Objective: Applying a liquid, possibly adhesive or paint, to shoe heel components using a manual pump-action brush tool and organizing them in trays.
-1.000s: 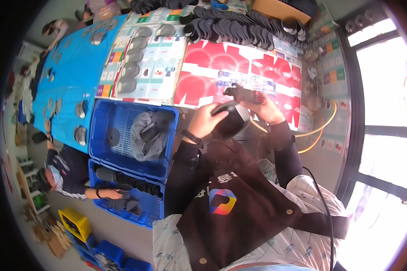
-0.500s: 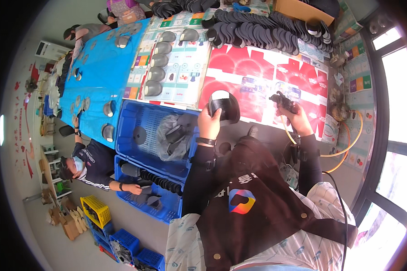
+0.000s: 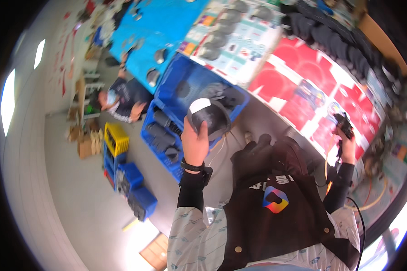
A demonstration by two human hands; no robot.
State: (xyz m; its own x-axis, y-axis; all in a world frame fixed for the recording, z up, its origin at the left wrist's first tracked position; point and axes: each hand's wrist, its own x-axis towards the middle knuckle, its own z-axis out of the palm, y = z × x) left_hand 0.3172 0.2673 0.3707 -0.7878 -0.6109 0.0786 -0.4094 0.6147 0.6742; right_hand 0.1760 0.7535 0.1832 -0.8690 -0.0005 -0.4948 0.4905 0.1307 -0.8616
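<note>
My left hand grips a black, rounded shell-like piece with a white patch at its top edge. The thumb lies across its surface, and the piece hangs over the near corner of a large blue crate. In my right hand is a dark hand tool, with a yellow hose running down beside it. It looks like an air gun, but blur hides its details. That hand is over the near right part of the red-and-white printed table cover.
Grey rounded pieces line the white printed sheets. Dark curved pieces are stacked along the far edge. A co-worker sits left, by the blue table and a second blue crate. A yellow crate stands on the floor.
The view has swung, shifting the tables up and right. My left hand with the shell-like piece has moved from the table edge to over the blue crate. Both hands keep their holds.
</note>
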